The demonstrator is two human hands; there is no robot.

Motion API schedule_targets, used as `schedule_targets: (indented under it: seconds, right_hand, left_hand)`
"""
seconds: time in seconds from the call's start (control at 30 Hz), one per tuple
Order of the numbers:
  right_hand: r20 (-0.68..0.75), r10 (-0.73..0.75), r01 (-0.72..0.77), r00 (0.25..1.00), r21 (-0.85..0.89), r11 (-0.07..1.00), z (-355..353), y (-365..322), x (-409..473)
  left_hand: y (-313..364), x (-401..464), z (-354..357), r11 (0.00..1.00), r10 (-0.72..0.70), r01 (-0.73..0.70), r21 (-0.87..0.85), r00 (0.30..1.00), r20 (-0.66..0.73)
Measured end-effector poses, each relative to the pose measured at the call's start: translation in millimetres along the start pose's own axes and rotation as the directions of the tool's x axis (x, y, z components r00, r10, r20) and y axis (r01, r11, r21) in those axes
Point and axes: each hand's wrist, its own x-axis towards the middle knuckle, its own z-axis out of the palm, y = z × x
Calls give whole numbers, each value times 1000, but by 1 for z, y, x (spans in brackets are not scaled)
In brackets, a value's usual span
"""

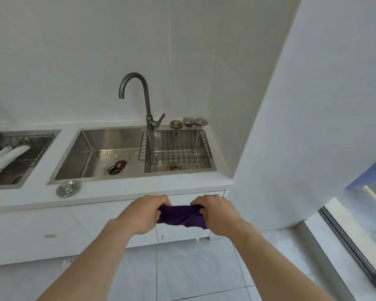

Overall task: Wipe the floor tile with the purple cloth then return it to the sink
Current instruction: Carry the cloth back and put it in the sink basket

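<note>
The purple cloth (181,216) is bunched and stretched between both hands, in front of the white cabinet and below the counter edge. My left hand (144,215) grips its left end and my right hand (218,213) grips its right end. Above and behind them is the steel double sink (96,146), with a wire basket (175,146) in its right basin and a curved tap (143,98) at the back. Pale floor tiles (182,270) lie under my forearms.
A small dark thing (120,164) lies by the left basin's drain. A round metal plug (68,188) rests on the white counter's front, three more (188,122) behind the basket. Another sink with white utensils (7,156) is at left. A white wall (302,127) and window track (345,240) stand right.
</note>
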Motion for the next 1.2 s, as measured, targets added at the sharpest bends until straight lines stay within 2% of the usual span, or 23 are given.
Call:
schedule_targets:
  seconds: [0.37, 0.73, 1.0, 1.2]
  right_hand:
    - [-116, -1, -1, 993, -19, 1000, -89, -37, 23]
    - [-196, 3, -14, 981, -55, 998, -139, -63, 64]
    - [-236, 22, -40, 972, -73, 997, -151, -63, 102]
    - [-234, 24, -48, 972, -97, 994, -147, -38, 152]
  left_hand:
    - [16, 7, -97, 997, 75, -76, -7, 992, -106]
    - [4, 35, -160, 989, 144, -148, -6, 971, -191]
    - [-8, 69, -177, 985, 162, -172, -27, 960, -227]
    - [-19, 122, -176, 988, 137, -150, -42, 965, -222]
